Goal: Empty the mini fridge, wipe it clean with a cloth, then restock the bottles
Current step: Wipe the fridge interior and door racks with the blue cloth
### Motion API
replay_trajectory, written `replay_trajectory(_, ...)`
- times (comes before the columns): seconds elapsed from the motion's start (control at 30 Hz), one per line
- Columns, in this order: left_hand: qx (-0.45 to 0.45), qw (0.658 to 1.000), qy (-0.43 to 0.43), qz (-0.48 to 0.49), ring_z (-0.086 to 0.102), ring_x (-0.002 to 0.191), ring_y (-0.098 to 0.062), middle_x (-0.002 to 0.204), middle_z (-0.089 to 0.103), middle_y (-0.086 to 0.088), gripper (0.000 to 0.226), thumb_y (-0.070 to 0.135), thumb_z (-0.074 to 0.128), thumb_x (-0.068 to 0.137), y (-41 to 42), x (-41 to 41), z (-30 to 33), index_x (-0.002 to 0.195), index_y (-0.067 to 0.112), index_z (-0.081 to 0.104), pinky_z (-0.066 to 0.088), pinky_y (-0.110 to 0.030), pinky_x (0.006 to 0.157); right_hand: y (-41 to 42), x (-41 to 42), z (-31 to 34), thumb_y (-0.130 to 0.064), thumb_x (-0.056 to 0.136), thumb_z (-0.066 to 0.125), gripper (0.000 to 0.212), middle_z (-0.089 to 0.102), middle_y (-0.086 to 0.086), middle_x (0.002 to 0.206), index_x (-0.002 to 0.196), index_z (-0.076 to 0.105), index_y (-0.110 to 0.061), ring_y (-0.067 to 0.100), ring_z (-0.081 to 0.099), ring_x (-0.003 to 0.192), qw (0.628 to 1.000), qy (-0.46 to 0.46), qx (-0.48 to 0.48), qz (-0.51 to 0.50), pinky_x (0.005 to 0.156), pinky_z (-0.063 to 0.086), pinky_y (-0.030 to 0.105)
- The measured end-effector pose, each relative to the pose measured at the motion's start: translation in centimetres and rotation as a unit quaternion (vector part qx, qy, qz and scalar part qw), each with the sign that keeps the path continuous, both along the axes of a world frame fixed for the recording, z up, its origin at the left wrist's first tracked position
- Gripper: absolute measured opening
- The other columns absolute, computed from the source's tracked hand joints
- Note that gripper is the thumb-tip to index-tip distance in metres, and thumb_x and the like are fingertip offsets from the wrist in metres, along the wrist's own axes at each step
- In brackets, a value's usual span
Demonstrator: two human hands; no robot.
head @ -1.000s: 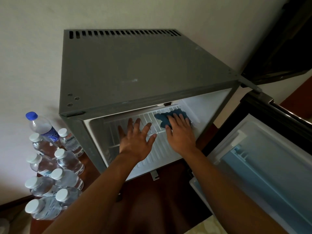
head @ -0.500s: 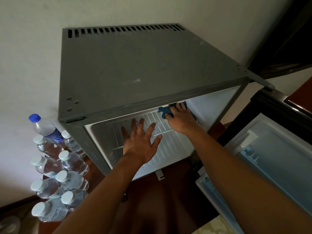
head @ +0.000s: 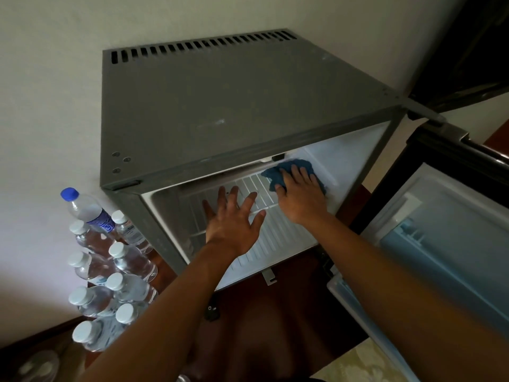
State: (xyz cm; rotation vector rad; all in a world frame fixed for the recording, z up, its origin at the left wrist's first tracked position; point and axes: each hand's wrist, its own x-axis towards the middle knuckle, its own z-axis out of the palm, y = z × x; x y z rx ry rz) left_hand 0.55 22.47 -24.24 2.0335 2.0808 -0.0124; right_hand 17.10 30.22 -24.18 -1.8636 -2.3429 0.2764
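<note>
Looking down on a boxy dark grey metal mini fridge [head: 234, 106] with a row of vent slots along its back edge, pushed up against a plain off-white wall [head: 49, 92]. Door [head: 451, 244] swung wide open off to the right, pale blue-white plastic liner and door shelf showing on the inside. White interior, with a white ribbed wire shelf [head: 264, 230] running across it.

Left hand [head: 234, 219] laid flat on that shelf toward the left-middle, fingers straight and spread wide, gripping nothing, just pressing down. Right hand [head: 300, 197] reaching deeper in at the back right, fingers stretched out flat over a crumpled dark blue cloth [head: 286, 168] and pressing it against the shelf near the rear right corner, right by the inner side wall. Cloth poking out past the fingertips and along the thumb side.

No bottles visible inside. Parked on the reddish-brown wooden floor [head: 275, 312] just left of the fridge instead: a cluster of small clear plastic water bottles with white caps [head: 129, 260], some upright-ish, some tipped toward the camera, plus one taller clear bottle with a blue cap and blue label [head: 88, 210] leaning at the back beside the wall.

Small dark object [head: 212, 312] on the floor in front of the fridge, too small to make out.
</note>
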Motion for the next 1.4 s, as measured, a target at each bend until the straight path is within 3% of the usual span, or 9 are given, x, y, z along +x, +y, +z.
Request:
replay_trajectory(0.17, 0.001, 1.000, 0.000, -0.001, -0.019, 0.150, -0.028, 0.165, -0.007, -0.002, 0.062, 0.066, 0.010, 0.097, 0.0, -0.1, 0.0, 0.153, 0.045, -0.004, -0.007, -0.062, 0.118, -3.1, 0.2, -0.3, -0.037, 0.106, 0.026, 0.052, 0.019, 0.014, 0.162, 0.154, 0.025, -0.017, 0.029, 0.012, 0.150, 0.999, 0.021, 0.040, -0.020, 0.122, 0.004, 0.041)
replay_trajectory(0.4, 0.002, 1.000, 0.027, -0.015, -0.019, 0.150, -0.028, 0.166, -0.009, 0.000, 0.062, 0.064, 0.012, 0.099, -0.8, -0.2, 0.0, 0.154, 0.043, -0.008, -0.009, -0.058, 0.118, -6.3, 0.6, -1.8, -0.027, 0.104, 0.038, 0.047, 0.036, 0.017, 0.154, 0.149, 0.038, -0.010, 0.032, 0.024, 0.147, 0.988, 0.107, 0.114, -0.006, 0.113, 0.033, 0.046)
replay_trajectory(0.5, 0.006, 0.999, 0.043, -0.015, -0.016, 0.151, -0.029, 0.165, -0.010, 0.000, 0.065, 0.064, 0.015, 0.099, -1.5, 0.0, 0.0, 0.155, 0.040, -0.008, -0.011, -0.056, 0.117, -6.0, 0.3, -1.0, -0.026, 0.104, 0.041, 0.039, 0.054, 0.016, 0.135, 0.136, 0.052, -0.007, 0.032, 0.050, 0.127, 0.970, 0.189, 0.146, -0.035, 0.087, 0.050, 0.040)
replay_trajectory(0.57, 0.013, 0.999, 0.035, -0.008, -0.014, 0.151, -0.029, 0.165, -0.010, 0.000, 0.066, 0.063, 0.020, 0.099, -2.0, 0.3, -0.1, 0.156, 0.038, -0.004, -0.011, -0.055, 0.117, -5.6, -0.3, 0.0, -0.029, 0.103, 0.044, 0.034, 0.055, 0.015, 0.125, 0.126, 0.059, -0.009, 0.029, 0.057, 0.108, 0.954, 0.235, 0.168, -0.083, 0.072, 0.047, 0.033)
replay_trajectory(0.73, 0.014, 1.000, 0.017, 0.002, -0.009, 0.151, -0.030, 0.166, -0.006, -0.002, 0.067, 0.057, 0.035, 0.099, -2.5, 1.0, 0.7, 0.156, 0.037, 0.005, -0.003, -0.058, 0.119, -4.0, -1.7, 1.8, -0.036, 0.101, 0.049, 0.029, 0.054, 0.013, 0.109, 0.102, 0.062, -0.009, 0.025, 0.059, 0.088, 0.902, 0.389, 0.103, -0.158, 0.067, 0.047, 0.030)
replay_trajectory(0.9, -0.005, 1.000, 0.023, -0.017, -0.009, 0.151, -0.030, 0.166, -0.004, -0.007, 0.068, 0.052, 0.038, 0.101, -2.1, 0.3, 1.9, 0.157, 0.034, 0.005, 0.002, -0.052, 0.123, -0.9, -2.2, 2.8, -0.035, 0.102, 0.048, 0.029, 0.062, 0.009, 0.115, 0.113, 0.063, -0.013, 0.024, 0.063, 0.101, 0.828, 0.518, 0.049, -0.207, 0.080, 0.052, 0.033)
replay_trajectory(1.07, -0.054, 0.998, -0.009, 0.026, -0.012, 0.151, -0.027, 0.165, -0.009, -0.001, 0.062, 0.055, 0.027, 0.102, -1.3, -0.1, 2.3, 0.156, 0.041, 0.001, 0.004, -0.052, 0.122, 1.9, -2.3, 3.8, -0.031, 0.103, 0.047, 0.037, 0.060, 0.008, 0.133, 0.136, 0.056, -0.017, 0.028, 0.057, 0.119, 0.732, 0.635, -0.036, -0.244, 0.096, 0.047, 0.035)
replay_trajectory(1.23, -0.064, 0.997, 0.049, 0.020, -0.019, 0.148, -0.032, 0.162, -0.020, -0.007, 0.064, 0.064, 0.014, 0.098, -1.8, 1.0, 1.5, 0.153, 0.043, -0.011, -0.007, -0.053, 0.121, 3.8, -2.7, 4.5, -0.033, 0.104, 0.044, 0.046, 0.048, 0.011, 0.145, 0.149, 0.041, -0.022, 0.032, 0.050, 0.128, 0.697, 0.679, -0.045, -0.227, 0.101, 0.041, 0.036)
replay_trajectory(1.4, -0.077, 0.996, 0.052, 0.017, -0.023, 0.147, -0.032, 0.161, -0.023, -0.008, 0.066, 0.065, 0.013, 0.097, -1.8, 0.8, 1.3, 0.153, 0.042, -0.015, -0.012, -0.050, 0.118, 4.8, -3.9, 4.3, -0.030, 0.105, 0.038, 0.060, 0.026, 0.012, 0.159, 0.157, 0.009, -0.028, 0.034, 0.036, 0.139, 0.675, 0.710, -0.088, -0.182, 0.109, 0.033, 0.041)
